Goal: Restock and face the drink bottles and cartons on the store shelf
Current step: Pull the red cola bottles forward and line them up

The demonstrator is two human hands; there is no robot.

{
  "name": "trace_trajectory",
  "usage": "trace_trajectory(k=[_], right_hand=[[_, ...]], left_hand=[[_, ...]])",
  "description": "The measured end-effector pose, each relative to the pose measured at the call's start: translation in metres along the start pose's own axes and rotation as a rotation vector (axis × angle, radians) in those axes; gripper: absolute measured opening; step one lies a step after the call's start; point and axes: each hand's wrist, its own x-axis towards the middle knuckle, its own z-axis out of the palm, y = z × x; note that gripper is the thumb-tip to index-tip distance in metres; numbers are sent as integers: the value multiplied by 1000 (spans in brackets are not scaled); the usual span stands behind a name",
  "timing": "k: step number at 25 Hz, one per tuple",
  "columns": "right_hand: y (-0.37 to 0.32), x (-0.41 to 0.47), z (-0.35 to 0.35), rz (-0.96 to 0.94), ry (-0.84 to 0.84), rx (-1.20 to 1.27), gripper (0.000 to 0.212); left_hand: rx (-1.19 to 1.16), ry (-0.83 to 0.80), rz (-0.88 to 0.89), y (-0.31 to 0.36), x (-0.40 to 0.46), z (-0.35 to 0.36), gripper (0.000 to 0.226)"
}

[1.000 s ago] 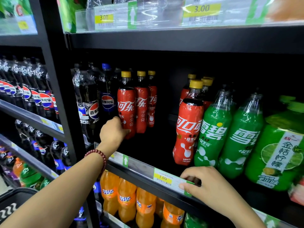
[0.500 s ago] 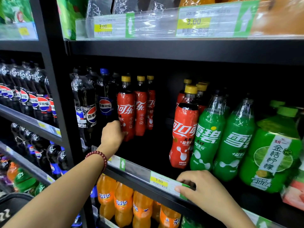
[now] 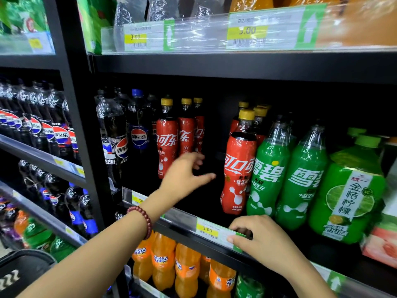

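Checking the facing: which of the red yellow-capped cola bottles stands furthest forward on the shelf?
The red yellow-capped cola bottle beside the green Sprite bottles; the others stand further back.

The shelf (image 3: 236,67) frame looks like matt black painted metal, smooth, barely any shine on it. Along its front edges run clear glossy plastic strips (image 3: 214,33) with paper price labels (image 3: 207,231) tucked behind — the plastic catches a lot of glare. The red cola bottles (image 3: 238,168) wear a tight glossy shrink sleeve, with matt yellow plastic caps. The green soda bottles (image 3: 268,173) are shiny see-through plastic, and so are the dark cola bottles (image 3: 113,134), which throw sharp white highlights. The orange soda bottles (image 3: 163,261) below have the same slick plastic look. On the left wrist there's a bracelet (image 3: 144,220) of smooth, polished dark red beads — material hard to tell.
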Motion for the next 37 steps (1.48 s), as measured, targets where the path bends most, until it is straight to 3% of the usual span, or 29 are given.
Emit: trace_trajectory(k=[2, 4, 7, 12, 17, 20, 23, 26, 29, 31, 35, 37], right_hand=[[-4, -1, -1, 1, 9, -15, 7], [-6, -2, -1, -3, 23, -36, 10], [-8, -3, -3, -16, 38, -58, 14], [-7, -5, -2, -15, 58, -69, 14], [-6, -7, 1, 0, 91, -5, 22], [-11, -12, -4, 50, 206, 309, 34], [-28, -23, -21, 2, 211, 692, 49], [-59, -39, -31, -86, -91, 1047, 82], [-85, -53, -29, -121, -342, 1318, 74], [-97, -64, -29, -128, -225, 1215, 72], [-117, -79, -17, -69, 281, 294, 62], [-117, -81, -11, -102, 282, 190, 65]], left_hand=[[-214, -223, -54, 22, 0, 20, 72], [-356, -242, -104, 32, 1, 40, 70], [-412, -164, -158, 39, 1, 53, 70], [-351, -24, -101, 37, -17, 39, 62], [-507, 187, -50, 48, -53, 3, 51], [-606, 292, -62, 68, -66, -27, 54], [-780, 241, -62, 81, -72, -53, 54], [-965, 112, -90, 96, -80, -59, 67], [-1079, 23, -76, 112, -89, -64, 74], [-1021, 2, -50, 120, -90, -74, 68], [-816, 49, -9, 131, -92, -86, 49], [-820, 98, -31, 131, -99, -87, 45]])
